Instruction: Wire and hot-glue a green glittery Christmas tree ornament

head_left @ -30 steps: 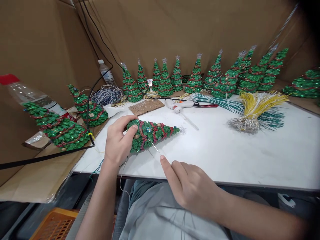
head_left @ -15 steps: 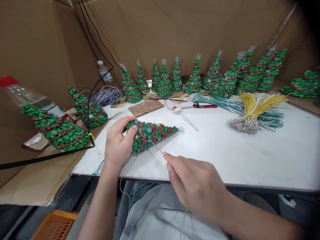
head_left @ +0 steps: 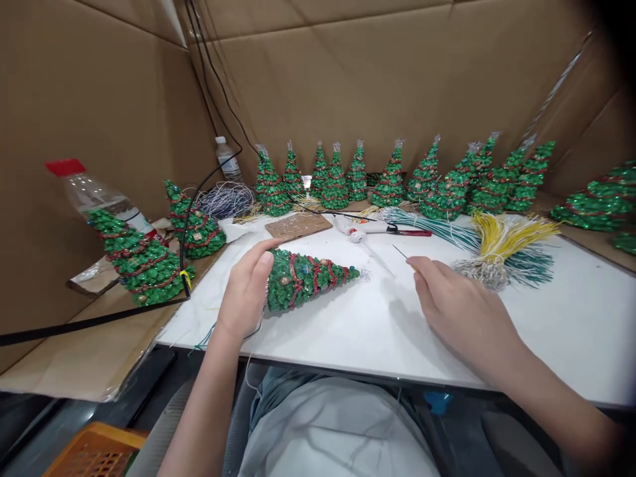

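A small decorated Christmas tree (head_left: 308, 279) lies on its side on the white tabletop, its clear star tip pointing right. My left hand (head_left: 247, 288) is closed around its base, the thumb on top; some fingers are hidden behind it. My right hand (head_left: 460, 301) pinches a thin, pointed metal tool (head_left: 400, 252), like a needle or awl, held up over the table and apart from the tree. A pale wire or cord hangs from near the tree's base over the table's front edge.
Several upright trees (head_left: 335, 182) line the cardboard back wall. A white glue gun (head_left: 362, 228) lies mid-table, left of bundles of yellow wires (head_left: 507, 232) and green wires (head_left: 437, 225). A cardboard piece (head_left: 298, 227), tangled wires (head_left: 226, 200) and a red-capped bottle (head_left: 94, 195) are left; a black cable crosses there.
My right hand has drawn the thin tool away from the lying tree, rightward and up. My left hand stays on the tree's base. The camera view has shifted slightly.
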`<act>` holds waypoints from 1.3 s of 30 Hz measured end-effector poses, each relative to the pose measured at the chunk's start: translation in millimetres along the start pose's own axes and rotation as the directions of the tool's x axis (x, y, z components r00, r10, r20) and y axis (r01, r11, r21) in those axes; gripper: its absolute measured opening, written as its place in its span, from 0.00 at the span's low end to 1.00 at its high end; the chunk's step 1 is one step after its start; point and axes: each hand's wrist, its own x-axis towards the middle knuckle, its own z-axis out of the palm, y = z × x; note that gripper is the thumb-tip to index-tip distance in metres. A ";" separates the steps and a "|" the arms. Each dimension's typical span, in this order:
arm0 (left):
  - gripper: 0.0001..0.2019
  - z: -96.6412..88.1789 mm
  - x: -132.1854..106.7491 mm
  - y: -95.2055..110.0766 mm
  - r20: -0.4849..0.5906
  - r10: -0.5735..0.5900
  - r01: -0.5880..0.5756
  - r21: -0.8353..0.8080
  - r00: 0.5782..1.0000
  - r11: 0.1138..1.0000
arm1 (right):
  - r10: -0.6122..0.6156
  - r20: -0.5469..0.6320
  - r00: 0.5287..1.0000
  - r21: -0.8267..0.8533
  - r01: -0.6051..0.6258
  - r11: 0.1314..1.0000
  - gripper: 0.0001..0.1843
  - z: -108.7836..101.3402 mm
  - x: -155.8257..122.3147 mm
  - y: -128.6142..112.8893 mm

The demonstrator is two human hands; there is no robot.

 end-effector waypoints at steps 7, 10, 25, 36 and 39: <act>0.23 -11.1 -4.4 -3.5 0.051 -0.040 0.041 -0.017 0.998 0.999 | 0.073 0.249 0.966 -0.059 -0.060 0.996 0.15 15.1 3.8 8.9; 0.23 -13.1 -7.6 -1.5 0.086 -0.050 0.046 0.049 0.995 0.998 | 0.057 0.185 0.981 0.055 -0.068 0.996 0.17 15.1 4.6 8.1; 0.30 -12.0 -19.1 -4.9 0.147 0.064 -0.089 0.170 0.987 0.981 | -0.119 0.280 0.953 0.200 0.063 0.978 0.21 22.9 17.7 -13.6; 0.24 -1.6 -17.1 1.7 0.055 -0.022 0.010 0.209 0.998 0.978 | -0.153 -0.196 0.969 0.549 0.237 0.801 0.16 -6.7 -29.5 -53.6; 0.22 2.9 -17.3 7.8 -0.001 -0.076 0.074 0.235 0.997 0.969 | -0.188 -0.275 0.943 0.526 0.311 0.792 0.17 -3.3 -43.8 -71.1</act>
